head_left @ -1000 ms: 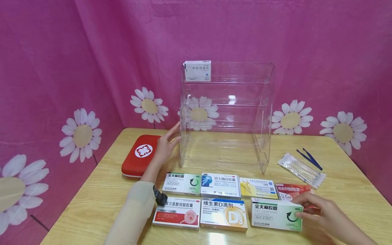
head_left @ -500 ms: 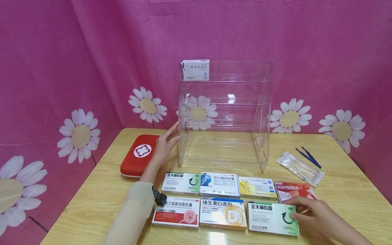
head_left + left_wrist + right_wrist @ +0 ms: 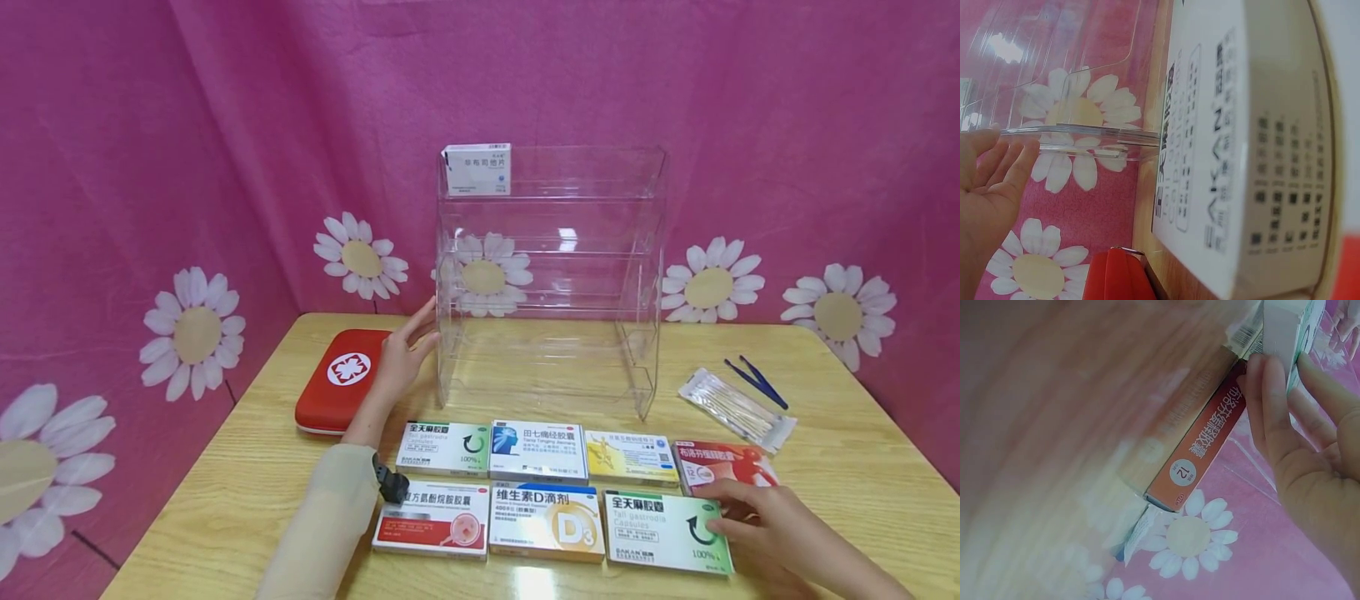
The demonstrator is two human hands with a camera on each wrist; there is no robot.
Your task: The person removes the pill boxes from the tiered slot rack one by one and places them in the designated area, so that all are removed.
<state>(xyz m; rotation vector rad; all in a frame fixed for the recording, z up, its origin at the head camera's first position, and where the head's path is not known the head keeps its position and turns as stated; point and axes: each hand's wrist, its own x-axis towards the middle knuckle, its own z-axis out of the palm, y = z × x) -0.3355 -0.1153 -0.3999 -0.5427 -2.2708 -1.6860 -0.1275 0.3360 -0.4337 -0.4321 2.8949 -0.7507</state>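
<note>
My right hand (image 3: 765, 525) pinches the right end of a white-and-green medicine box (image 3: 667, 533) at the front right of the table. In the right wrist view, thumb and fingers (image 3: 1275, 394) lie on opposite sides of that box (image 3: 1285, 328). My left hand (image 3: 405, 358) rests with extended fingers against the left side of a clear acrylic display rack (image 3: 551, 350). The left wrist view shows those fingers (image 3: 1019, 165) at the rack's edge. On the rack's top tier, at its left end, stands a white medicine box (image 3: 477, 170).
Several medicine boxes lie in two rows before the rack, among them a vitamin D box (image 3: 547, 523) and a red box (image 3: 727, 467). A red first-aid case (image 3: 337, 392) is at left. Cotton swabs (image 3: 737, 410) and blue tweezers (image 3: 757, 383) lie at right.
The white-and-green box in my right hand has come down and slightly left, from overlapping the back row to beside the vitamin D box. My left hand stays at the rack.
</note>
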